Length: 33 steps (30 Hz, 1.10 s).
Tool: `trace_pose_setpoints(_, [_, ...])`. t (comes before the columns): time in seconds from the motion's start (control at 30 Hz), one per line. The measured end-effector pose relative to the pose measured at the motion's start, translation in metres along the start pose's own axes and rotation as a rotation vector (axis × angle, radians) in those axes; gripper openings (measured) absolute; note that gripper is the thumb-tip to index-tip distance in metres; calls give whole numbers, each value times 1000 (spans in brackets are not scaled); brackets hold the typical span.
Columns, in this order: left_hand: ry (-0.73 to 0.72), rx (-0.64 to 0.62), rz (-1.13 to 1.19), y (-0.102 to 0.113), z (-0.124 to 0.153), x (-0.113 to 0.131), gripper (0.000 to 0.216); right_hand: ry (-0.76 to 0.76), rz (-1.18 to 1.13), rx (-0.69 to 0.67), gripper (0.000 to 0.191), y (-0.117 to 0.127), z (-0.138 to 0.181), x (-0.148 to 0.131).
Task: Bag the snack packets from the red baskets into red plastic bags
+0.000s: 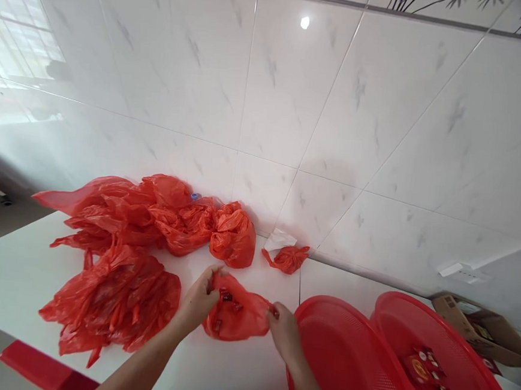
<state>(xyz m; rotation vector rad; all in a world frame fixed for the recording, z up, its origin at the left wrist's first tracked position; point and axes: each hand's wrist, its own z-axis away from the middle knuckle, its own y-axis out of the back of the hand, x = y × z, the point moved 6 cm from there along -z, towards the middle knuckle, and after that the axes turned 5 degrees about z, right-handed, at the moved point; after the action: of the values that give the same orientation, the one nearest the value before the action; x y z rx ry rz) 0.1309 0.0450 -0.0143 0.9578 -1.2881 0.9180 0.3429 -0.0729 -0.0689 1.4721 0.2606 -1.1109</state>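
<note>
Between my hands a red plastic bag (243, 326) is held with its mouth spread, resting on the white table. Several small dark-red wrapped pieces (229, 304) lie inside it. My left hand (200, 298) pinches the bag's rim on the left, and my right hand (283, 329) pinches the rim on the right. Left of my left hand is a large heap of crumpled red bags (119, 298). Just behind the held bag stands a bunched, rounded red bag (234, 235).
More red bags (106, 207) are piled along the wall. A small red bag (289, 258) lies by white paper (280, 238). On the right are a red basket (335, 327) and a second basket (413, 315) holding red packets (427, 371), with a cardboard box (497, 337) beyond.
</note>
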Motion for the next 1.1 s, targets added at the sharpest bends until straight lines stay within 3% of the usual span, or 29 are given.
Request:
trace_pose_setpoints(0.13, [-78,-12,-18,10,-19,21,60,77,-224,127,26,49,-8,-31])
trace_pose_setpoints(0.27, [-110,1,-59,14,-22,31,55,91,-335,179,25,68,-8,-41])
trace_pose_setpoints(0.4, [-140,-40,-264,10,-22,34,43,59,-424,218,24,64,-11,-30])
trace_pose_setpoints(0.5, [-230,-78,-546,5,-23,43,26,20,-624,195,28,58,-17,-23])
trace_pose_setpoints(0.6, [-317,-59,-681,3,-28,55,24,-12,-863,210,28,60,-24,-21])
trace_pose_setpoints(0.8, [-260,18,-470,-3,-50,54,16,8,-1077,244,31,69,-43,-26])
trace_pose_setpoints(1.0, [-171,-103,-287,-32,-56,40,9,-40,-1059,144,39,43,-57,-20])
trace_pose_setpoints(1.1, [-171,-166,-213,-50,-52,40,8,-20,-938,100,39,33,-56,-31])
